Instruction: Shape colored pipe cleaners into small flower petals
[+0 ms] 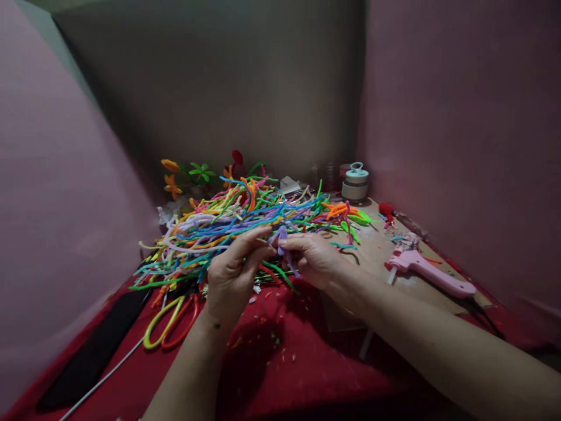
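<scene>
Both my hands meet over the red cloth (pixel 280 362) in front of a big heap of coloured pipe cleaners (pixel 245 222). My left hand (pixel 232 275) and my right hand (pixel 313 257) pinch a short bent purple pipe cleaner (pixel 284 242) between their fingertips. Its lower end hangs down between the hands. Both hands are closed on it, just above the near edge of the heap.
Yellow and orange scissors (pixel 169 321) lie left of my left wrist, beside a black strip (pixel 96 351). A pink glue gun (pixel 427 272) rests on a cardboard sheet (pixel 381 245) at the right. Pipe-cleaner flowers (pixel 193 172) and a small round jar (pixel 355 182) stand at the back. Pink walls close both sides.
</scene>
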Available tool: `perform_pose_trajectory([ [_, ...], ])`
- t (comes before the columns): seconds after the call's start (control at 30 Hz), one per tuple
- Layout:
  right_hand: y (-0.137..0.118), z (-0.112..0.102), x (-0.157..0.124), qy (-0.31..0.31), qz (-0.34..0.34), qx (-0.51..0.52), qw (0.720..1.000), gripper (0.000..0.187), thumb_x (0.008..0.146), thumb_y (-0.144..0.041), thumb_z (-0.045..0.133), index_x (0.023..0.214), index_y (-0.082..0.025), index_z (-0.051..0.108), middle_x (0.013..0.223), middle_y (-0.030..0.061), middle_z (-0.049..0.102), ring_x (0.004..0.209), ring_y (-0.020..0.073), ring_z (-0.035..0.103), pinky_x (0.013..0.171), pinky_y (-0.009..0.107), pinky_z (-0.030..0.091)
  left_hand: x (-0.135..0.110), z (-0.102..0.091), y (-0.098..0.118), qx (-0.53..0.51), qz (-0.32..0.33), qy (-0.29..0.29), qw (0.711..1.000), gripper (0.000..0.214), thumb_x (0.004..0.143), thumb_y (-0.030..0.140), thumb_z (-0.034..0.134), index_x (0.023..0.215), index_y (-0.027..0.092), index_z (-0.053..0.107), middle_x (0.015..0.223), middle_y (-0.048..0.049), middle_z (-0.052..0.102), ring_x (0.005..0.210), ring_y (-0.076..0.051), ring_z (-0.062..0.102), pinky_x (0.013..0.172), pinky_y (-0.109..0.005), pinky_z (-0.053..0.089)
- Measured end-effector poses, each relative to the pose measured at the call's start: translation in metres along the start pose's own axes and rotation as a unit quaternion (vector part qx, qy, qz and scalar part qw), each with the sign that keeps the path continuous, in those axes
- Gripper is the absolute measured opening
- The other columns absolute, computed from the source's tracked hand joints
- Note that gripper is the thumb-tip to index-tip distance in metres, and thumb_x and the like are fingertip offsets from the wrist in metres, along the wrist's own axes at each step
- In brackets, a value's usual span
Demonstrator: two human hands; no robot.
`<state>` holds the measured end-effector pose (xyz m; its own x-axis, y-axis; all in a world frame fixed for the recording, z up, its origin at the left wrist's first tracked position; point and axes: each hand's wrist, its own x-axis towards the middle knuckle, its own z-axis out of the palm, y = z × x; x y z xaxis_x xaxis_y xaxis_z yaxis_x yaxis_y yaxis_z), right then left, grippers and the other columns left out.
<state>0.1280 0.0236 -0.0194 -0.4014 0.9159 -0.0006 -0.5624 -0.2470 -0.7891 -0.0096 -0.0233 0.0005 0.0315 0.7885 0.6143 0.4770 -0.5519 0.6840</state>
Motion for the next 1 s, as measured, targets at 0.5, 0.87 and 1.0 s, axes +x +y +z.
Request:
perform_pose_trajectory([
  [0.5,0.001,-0.005,-0.002,0.017,-0.07,-0.212,0.975,0.006,0.057,-0.016,0.053,0.052,-0.015,0.053,0.046,-0.0058,0.04,0.045,0.0069,0.029,0.046,0.023,0.024,0.006,-0.002,-0.007,0.269,0.163,-0.136,0.939,0.015,0.086,0.019,0.044,0.082,0.017,0.058,0.078,-0.0041,0.058,0.073,-0.014,0.054,0.068,-0.025,0.042],
  [0.87,0.005,-0.006,0.0,0.018,-0.084,-0.313,0.946,0.011,0.061,-0.02,0.049,0.054,-0.013,0.056,0.047,-0.006,0.037,0.047,0.0073,0.028,0.046,0.023,0.02,0.0,0.005,-0.009,0.395,0.138,-0.156,0.895,0.02,0.087,0.016,0.038,0.074,0.017,0.055,0.076,-0.004,0.053,0.066,-0.013,0.052,0.059,-0.023,0.039],
  [1.0,0.006,-0.006,0.001,0.023,-0.118,-0.393,0.912,0.017,0.065,-0.021,0.049,0.057,-0.013,0.062,0.049,-0.0041,0.045,0.051,0.0086,0.035,0.05,0.022,0.025,-0.004,0.009,-0.01,0.484,0.134,-0.159,0.85,0.02,0.086,0.016,0.038,0.075,0.017,0.055,0.074,-0.0046,0.053,0.062,-0.014,0.052,0.054,-0.024,0.036],
])
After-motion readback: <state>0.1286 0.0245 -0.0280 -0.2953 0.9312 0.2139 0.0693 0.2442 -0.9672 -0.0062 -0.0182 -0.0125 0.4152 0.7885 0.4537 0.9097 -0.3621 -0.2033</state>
